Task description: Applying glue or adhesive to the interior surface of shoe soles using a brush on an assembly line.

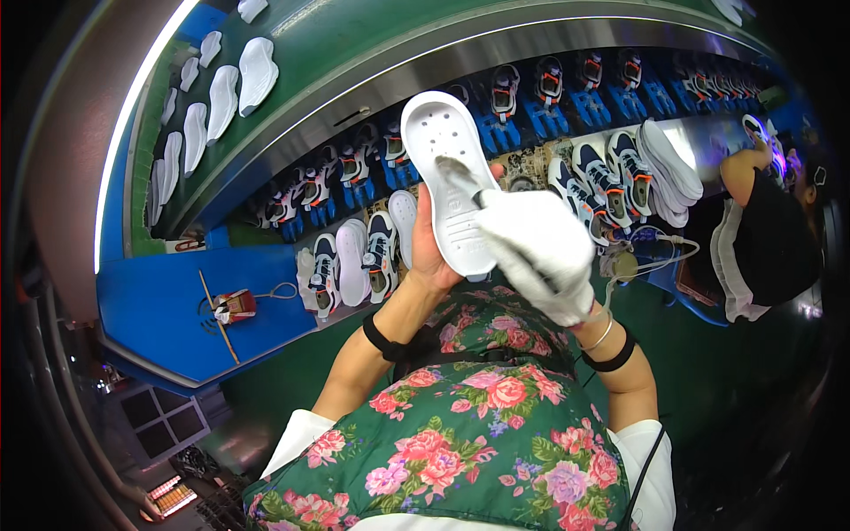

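In mid-air, we see a bare left hand (pixel 429 252), its fingers pinching the edges of a white, dimpled, foam-like shoe sole (pixel 450 212); a white-gloved right hand (pixel 542 252) grips a grey-bristled brush (pixel 459 173) against its middle. Hard strokes could twist the sole loose.

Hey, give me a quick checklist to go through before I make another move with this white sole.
1. White sole held: ok, the left hand supports it from its side and underneath.
2. Holed, recessed face toward the camera: ok.
3. Brush in grip: ok, in the right hand.
4. Both hands gloved: not ok, only the right is; the left is bare.
5. Face evenly coated: cannot tell, the brush and right hand hide part of it.
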Motion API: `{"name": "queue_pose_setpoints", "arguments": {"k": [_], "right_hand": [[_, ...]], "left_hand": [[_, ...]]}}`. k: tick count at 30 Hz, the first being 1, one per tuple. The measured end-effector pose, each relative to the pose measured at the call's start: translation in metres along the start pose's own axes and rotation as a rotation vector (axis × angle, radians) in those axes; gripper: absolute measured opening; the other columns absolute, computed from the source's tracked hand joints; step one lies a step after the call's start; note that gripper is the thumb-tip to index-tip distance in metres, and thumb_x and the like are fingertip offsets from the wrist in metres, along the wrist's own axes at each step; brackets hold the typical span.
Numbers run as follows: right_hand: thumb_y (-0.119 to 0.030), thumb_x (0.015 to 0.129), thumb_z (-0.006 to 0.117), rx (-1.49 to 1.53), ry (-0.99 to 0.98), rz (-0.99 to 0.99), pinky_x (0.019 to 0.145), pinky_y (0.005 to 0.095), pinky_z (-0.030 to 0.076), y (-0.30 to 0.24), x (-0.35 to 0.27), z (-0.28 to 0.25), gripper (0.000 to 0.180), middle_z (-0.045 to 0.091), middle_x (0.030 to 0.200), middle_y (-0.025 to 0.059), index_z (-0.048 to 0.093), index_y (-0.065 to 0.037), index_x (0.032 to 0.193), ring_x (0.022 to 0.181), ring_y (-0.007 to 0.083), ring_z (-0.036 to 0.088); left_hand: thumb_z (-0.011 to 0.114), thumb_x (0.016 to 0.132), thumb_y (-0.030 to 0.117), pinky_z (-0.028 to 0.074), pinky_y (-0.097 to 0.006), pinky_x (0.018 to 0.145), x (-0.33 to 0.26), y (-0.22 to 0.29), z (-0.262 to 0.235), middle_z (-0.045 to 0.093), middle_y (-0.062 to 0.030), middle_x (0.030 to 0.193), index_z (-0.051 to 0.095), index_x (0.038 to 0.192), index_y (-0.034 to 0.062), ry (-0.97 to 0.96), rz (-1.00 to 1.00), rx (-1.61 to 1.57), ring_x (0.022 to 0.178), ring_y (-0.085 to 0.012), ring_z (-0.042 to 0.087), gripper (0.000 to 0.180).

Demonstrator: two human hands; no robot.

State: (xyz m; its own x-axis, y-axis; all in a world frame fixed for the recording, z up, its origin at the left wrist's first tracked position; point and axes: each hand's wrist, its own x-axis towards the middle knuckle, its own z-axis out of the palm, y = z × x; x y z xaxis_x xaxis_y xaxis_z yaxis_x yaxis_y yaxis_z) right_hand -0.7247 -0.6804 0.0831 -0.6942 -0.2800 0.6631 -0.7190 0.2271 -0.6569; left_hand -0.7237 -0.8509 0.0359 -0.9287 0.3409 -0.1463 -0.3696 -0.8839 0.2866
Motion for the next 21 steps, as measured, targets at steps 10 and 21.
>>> {"name": "queue_pose_setpoints", "arguments": {"k": [10, 21], "right_hand": [[-0.007, 0.078, 0.077, -0.012, -0.112, -0.074, 0.078, 0.0341, 0.055, -0.006, -0.011, 0.009, 0.03, 0.072, 0.101, 0.0097, 0.072, -0.007, 0.108, 0.091, 0.0269, 0.069], [-0.005, 0.077, 0.076, 0.237, -0.276, 0.013, 0.075, 0.033, 0.056, -0.014, -0.008, 0.017, 0.027, 0.072, 0.094, 0.007, 0.074, -0.01, 0.104, 0.085, 0.0236, 0.069]], "left_hand": [[0.044, 0.093, 0.067, 0.05, -0.058, 0.095, 0.008, 0.016, -0.008, 0.041, -0.0132, 0.15, 0.03, 0.152, 0.0124, -0.106, -0.043, -0.092, 0.122, -0.0411, 0.053, 0.081], [0.043, 0.094, 0.063, 0.051, -0.056, 0.092, 0.017, 0.053, -0.022, 0.04, -0.0237, 0.147, 0.03, 0.151, 0.0091, -0.203, -0.267, -0.085, 0.112, -0.043, 0.056, 0.08]]}}
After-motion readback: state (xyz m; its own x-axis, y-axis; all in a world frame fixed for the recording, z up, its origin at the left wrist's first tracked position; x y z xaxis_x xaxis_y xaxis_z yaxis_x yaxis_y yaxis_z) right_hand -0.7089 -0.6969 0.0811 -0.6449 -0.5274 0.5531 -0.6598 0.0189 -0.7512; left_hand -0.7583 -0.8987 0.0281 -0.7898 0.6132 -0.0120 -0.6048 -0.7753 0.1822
